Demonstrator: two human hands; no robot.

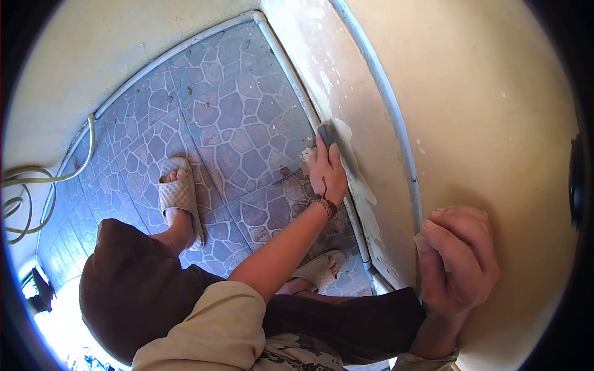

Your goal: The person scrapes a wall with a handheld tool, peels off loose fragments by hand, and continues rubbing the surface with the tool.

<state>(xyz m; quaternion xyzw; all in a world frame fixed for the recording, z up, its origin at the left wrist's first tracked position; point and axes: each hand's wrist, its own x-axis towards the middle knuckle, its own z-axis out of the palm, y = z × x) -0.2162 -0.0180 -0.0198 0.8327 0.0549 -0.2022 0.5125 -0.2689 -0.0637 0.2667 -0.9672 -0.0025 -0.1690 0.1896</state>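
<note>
My left hand (329,178), with a braided bracelet at the wrist, reaches low to the wall's foot. Its fingers press a dark grey block (326,132) against the peeling lower wall (356,167); part of the block is hidden under the hand. Higher on the right, my right hand (459,256) rests by the yellowish wall (495,136), its fingers curled in toward the thumb with nothing showing in them. A grey pipe (388,99) runs along the wall just left of the right hand.
Another pipe (288,65) follows the floor edge. Patterned stone-look tiles (238,117) hold small crumbs and a damp dark patch. My sandalled feet, one in a beige sandal (177,193), stand on them. A coiled hose (37,179) hangs at left.
</note>
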